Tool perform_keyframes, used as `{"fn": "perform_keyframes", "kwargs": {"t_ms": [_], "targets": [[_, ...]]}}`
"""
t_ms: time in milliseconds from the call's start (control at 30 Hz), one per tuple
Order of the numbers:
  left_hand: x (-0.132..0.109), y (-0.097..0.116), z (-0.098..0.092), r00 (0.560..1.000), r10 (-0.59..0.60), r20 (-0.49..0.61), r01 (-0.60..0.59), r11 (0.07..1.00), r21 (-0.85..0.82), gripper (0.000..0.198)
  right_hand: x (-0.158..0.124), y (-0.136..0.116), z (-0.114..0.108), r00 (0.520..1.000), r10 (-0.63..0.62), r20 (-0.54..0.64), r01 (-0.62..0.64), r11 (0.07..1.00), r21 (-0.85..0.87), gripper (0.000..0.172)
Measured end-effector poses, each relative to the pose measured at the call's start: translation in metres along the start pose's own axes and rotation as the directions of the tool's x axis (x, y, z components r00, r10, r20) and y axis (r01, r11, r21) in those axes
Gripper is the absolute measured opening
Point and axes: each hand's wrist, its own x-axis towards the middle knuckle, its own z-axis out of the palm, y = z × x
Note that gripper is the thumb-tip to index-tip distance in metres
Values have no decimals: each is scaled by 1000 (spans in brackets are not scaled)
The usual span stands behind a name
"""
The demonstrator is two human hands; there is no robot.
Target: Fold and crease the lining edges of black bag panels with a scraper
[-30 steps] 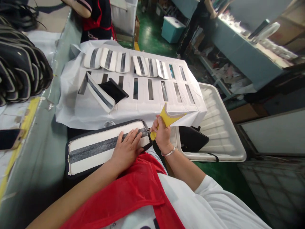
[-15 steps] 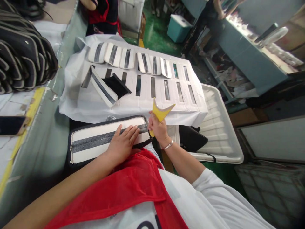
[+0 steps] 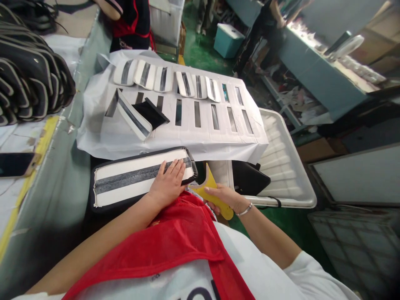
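In front of me lies a long panel (image 3: pixel 125 170), white with a dark grey stripe along its middle and black material around its edge. My left hand (image 3: pixel 167 181) rests flat on the right part of it, fingers stretched over the stripe. A yellow flat tool with a forked, V-shaped end (image 3: pixel 208 180) is in my right hand (image 3: pixel 223 198), whose fingers wrap round its handle. The fork points up and left, close to the panel's right end; whether it touches the edge I cannot tell.
Behind the panel, a white-covered table (image 3: pixel 218 139) carries several striped pads (image 3: pixel 162 79) and a leaning pad with black material (image 3: pixel 151 113). A white bin (image 3: pixel 281 154) holds a black piece (image 3: pixel 250 178). Stacked dark panels (image 3: pixel 28 71) and a phone (image 3: pixel 17 164) are left. A co-worker (image 3: pixel 131 21) stands beyond.
My right hand has moved down and right with the yellow tool, turning its fork from upward to the upper left. My left hand stays flat on the panel.
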Motion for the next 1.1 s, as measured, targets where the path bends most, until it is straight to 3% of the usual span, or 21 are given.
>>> {"fn": "perform_keyframes", "kwargs": {"t_ms": [200,367,567,733,833,900,967,1033,1100], "targets": [[-10,-16,-12,999,34,39,-30,994,-105,76,32,-3,12,994,92,67,-96,994,60,36],[-40,-39,-21,995,-89,-47,87,996,-36,83,50,-8,23,994,83,72,-89,992,93,35],[-60,-56,-21,996,-86,13,86,994,-64,66,66,-5,52,999,-16,35,10,982,188,33],[-62,-59,-30,996,-36,76,41,996,-73,52,51,-5,65,996,-50,70,35,980,197,34],[-61,-56,-34,999,-37,28,39,997,-74,48,31,-18,56,987,-156,27,143,950,276,32],[-57,-50,-34,997,-26,-74,21,997,-68,41,21,-31,46,949,-289,-130,316,877,362,31],[-49,-40,-32,986,56,-160,-68,995,-70,33,20,-42,38,859,-413,-302,506,773,383,30],[-40,-30,-28,972,159,-175,-177,980,-89,30,24,-46,35,772,-498,-394,617,736,279,27],[-32,-22,-24,968,197,-154,-215,970,-112,28,32,-41,35,728,-558,-398,630,774,67,24]]}}
